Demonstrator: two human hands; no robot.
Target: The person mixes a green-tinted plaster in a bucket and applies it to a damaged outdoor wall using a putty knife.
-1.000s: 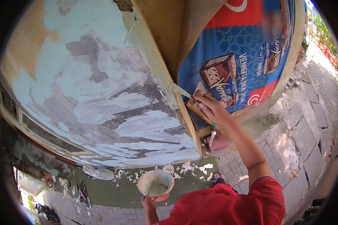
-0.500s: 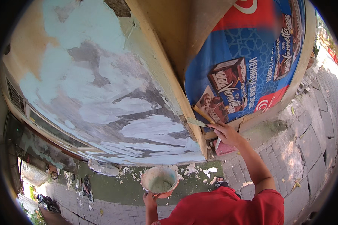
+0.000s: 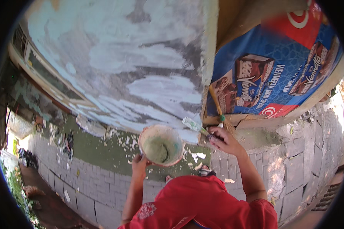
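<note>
My left hand [image 3: 139, 165] grips the near-left rim of a round plastic bucket [image 3: 168, 132], whose sides are smeared and whose bottom holds greyish-green paste [image 3: 153, 151]. To the right, my right hand [image 3: 224, 141] is closed round the handle of a putty knife [image 3: 194, 125]. Its pale, paste-streaked blade points left toward the bucket, apart from the rim, in front of the wall's lower corner. Beyond both hands rises a wall [image 3: 153, 89] with patchy pale-blue and white coating over grey areas.
A straw broom [image 3: 218, 105] leans in the corner past my right hand, beside a blue and red printed banner [image 3: 283, 57]. Pale flakes [image 3: 198, 155] litter the green strip [image 3: 103, 145] at the wall's foot. Grey paving [image 3: 107, 179] surrounds my feet, cracked at the right.
The bucket has come up closer to the wall in my left hand. My right hand has drawn the putty knife away from the wall's edge post. The whole view has turned.
</note>
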